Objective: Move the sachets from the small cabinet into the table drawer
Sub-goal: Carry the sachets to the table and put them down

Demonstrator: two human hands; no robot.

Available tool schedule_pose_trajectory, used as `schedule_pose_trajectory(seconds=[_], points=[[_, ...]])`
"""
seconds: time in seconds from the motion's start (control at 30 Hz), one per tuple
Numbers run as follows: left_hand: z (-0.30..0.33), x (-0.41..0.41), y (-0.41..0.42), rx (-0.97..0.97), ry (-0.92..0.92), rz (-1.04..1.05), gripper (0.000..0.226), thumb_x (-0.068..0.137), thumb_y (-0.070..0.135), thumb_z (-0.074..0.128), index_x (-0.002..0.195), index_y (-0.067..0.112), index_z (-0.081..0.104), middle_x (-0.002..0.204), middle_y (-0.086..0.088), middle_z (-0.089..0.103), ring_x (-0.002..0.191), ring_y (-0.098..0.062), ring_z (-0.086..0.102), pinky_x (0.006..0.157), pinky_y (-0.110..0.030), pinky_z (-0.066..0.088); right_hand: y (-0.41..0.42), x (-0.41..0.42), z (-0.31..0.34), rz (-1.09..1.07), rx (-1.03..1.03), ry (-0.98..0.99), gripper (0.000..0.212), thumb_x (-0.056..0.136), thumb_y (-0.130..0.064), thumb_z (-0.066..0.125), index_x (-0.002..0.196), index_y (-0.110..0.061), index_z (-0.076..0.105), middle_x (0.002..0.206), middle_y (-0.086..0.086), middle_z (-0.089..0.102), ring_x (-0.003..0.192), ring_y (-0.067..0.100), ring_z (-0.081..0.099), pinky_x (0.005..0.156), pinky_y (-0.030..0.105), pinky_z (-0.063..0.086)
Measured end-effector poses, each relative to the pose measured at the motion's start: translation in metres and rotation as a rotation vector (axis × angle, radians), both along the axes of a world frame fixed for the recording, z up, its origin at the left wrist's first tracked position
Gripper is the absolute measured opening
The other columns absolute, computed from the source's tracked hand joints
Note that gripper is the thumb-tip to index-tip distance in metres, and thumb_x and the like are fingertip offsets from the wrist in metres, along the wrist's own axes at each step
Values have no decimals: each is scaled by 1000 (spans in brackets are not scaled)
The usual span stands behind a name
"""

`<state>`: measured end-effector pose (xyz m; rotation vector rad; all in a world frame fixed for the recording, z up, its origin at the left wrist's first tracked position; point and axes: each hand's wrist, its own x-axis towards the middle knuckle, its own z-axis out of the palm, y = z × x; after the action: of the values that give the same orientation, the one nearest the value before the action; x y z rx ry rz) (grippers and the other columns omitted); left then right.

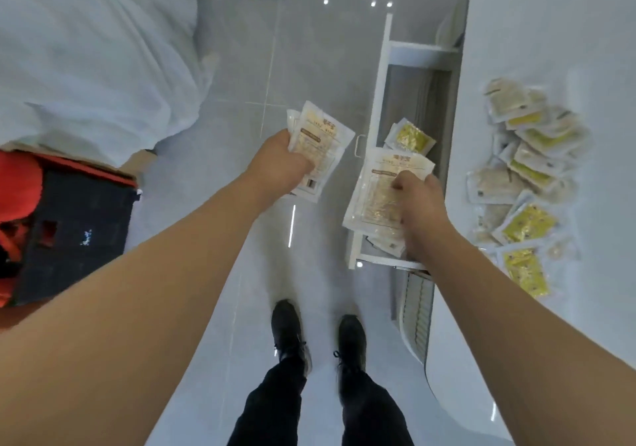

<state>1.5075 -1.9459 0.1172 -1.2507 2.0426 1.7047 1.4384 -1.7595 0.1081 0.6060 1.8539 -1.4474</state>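
My left hand (280, 161) grips a small stack of white sachets (318, 146) with tan print, held above the floor to the left of the drawer. My right hand (418, 201) holds another white sachet (378, 191) over the open white table drawer (373, 108). Inside the drawer lie a yellow sachet (411, 135) and a few more under my right hand. The small cabinet is out of view.
A heap of several yellow and beige sachets (526, 177) lies on the white table top (550, 32) at the right. A bed with white bedding (86, 49) is at the left, a red and black bag (62, 225) below it. My feet stand on the grey tiled floor (309, 49).
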Motion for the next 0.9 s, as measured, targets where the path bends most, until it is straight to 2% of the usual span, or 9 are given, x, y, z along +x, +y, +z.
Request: schedule_pose_trajectory(seconds=[0.17, 0.23, 0.33, 0.4, 0.5, 0.6, 0.67, 0.8, 0.9], points=[[-20, -83, 7, -21, -25, -206, 30, 87, 4, 57, 108, 25, 54, 112, 1, 65, 99, -21, 64, 80, -36, 55, 14, -46, -33, -191, 3, -61, 29, 89, -14, 52, 117, -21, 46, 97, 1, 61, 79, 21, 61, 63, 33, 50], [-30, -116, 13, -30, -25, -281, 31, 88, 3, 55, 108, 27, 55, 111, 3, 65, 98, -20, 63, 78, -34, 54, 24, -63, -46, -237, 19, -71, 29, 90, -14, 53, 117, -20, 46, 98, 0, 61, 81, 20, 61, 62, 31, 48], [-50, -161, 25, -41, -15, -392, 27, 88, 3, 53, 98, 28, 59, 103, 5, 66, 92, -15, 64, 76, -30, 54, 34, -86, -70, -292, 21, -81, 34, 91, -12, 53, 123, -16, 44, 110, 4, 61, 96, 25, 62, 75, 39, 55], [-65, -190, 32, -44, -19, -469, 28, 88, 4, 53, 90, 31, 56, 94, 10, 63, 82, -7, 62, 65, -22, 51, 34, -100, -87, -325, 14, -86, 32, 91, -9, 54, 120, -17, 44, 112, 4, 61, 100, 26, 62, 84, 45, 55], [-92, -229, 37, -71, -38, -588, 29, 88, 8, 53, 113, 23, 55, 105, 6, 63, 86, -8, 61, 60, -23, 46, 26, -117, -115, -347, 31, -84, 29, 90, -9, 55, 114, -20, 43, 112, 5, 61, 101, 27, 63, 87, 48, 55], [-121, -265, 31, -119, -72, -688, 38, 88, 14, 52, 125, 24, 47, 114, 4, 62, 95, -15, 62, 65, -28, 50, 13, -129, -141, -375, 67, -96, 38, 90, -12, 58, 124, -16, 41, 119, 5, 59, 104, 27, 62, 89, 49, 54], [-141, -286, 28, -120, -90, -797, 42, 88, 16, 50, 128, 26, 46, 115, 5, 63, 99, -17, 63, 74, -33, 54, 5, -132, -159, -411, 94, -114, 42, 90, -11, 58, 128, -16, 41, 117, 3, 60, 105, 25, 61, 89, 48, 54], [-176, -318, 24, -154, -99, -1056, 34, 91, 16, 50, 124, 21, 44, 106, 2, 59, 92, -16, 59, 73, -31, 51, -8, -140, -194, -458, 135, -130, 42, 89, -12, 52, 129, -21, 41, 111, -2, 61, 102, 22, 60, 79, 39, 53], [-201, -333, 27, -181, -38, -1223, 21, 86, 16, 53, 107, 17, 50, 90, -1, 59, 79, -18, 58, 64, -33, 48, -17, -145, -216, -466, 190, -158, 50, 88, -15, 48, 135, -25, 35, 114, 0, 59, 103, 25, 59, 86, 47, 53]])
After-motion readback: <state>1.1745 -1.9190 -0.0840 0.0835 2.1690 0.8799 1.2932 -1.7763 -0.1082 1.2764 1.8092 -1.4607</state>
